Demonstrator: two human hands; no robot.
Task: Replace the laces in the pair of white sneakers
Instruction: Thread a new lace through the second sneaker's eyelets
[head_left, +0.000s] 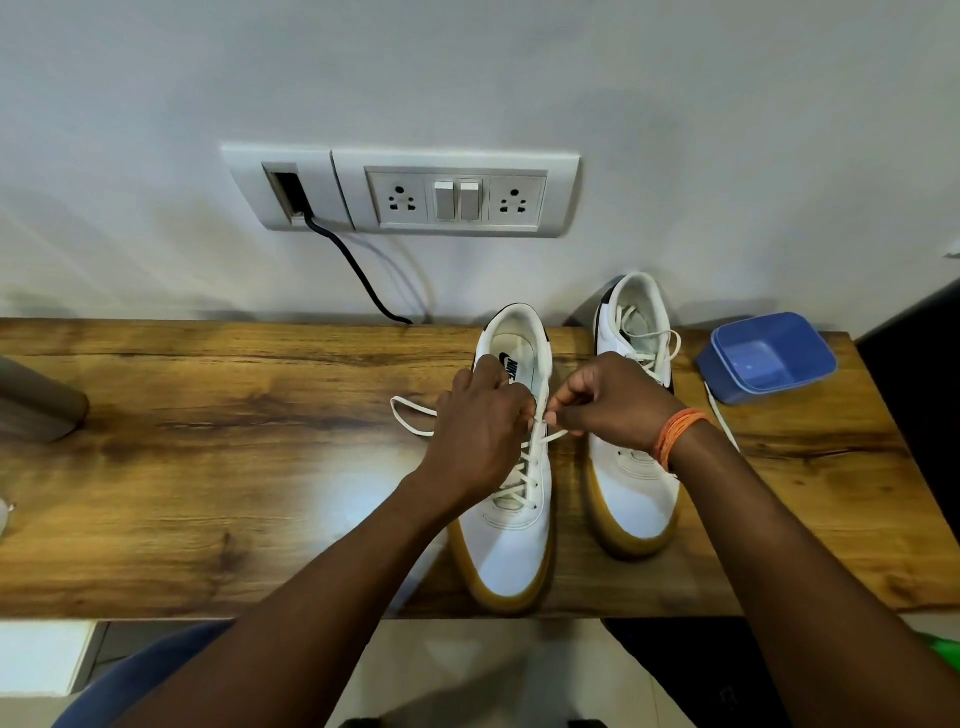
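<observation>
Two white sneakers side by side on wooden table (208, 467), toes toward the person. Left hand (480, 423) and right hand (610, 400) both curled, pinching lace (524, 467) over left sneaker (511, 545). Right sneaker (631, 493) just beside, blue tub (769, 358) near it.

2 white sneakers (511, 530) (636, 467), 2 hands (480, 426) (613, 400), 1 blue tub (766, 358) and 2 wall sockets (399, 198) (514, 201) are counted.
</observation>
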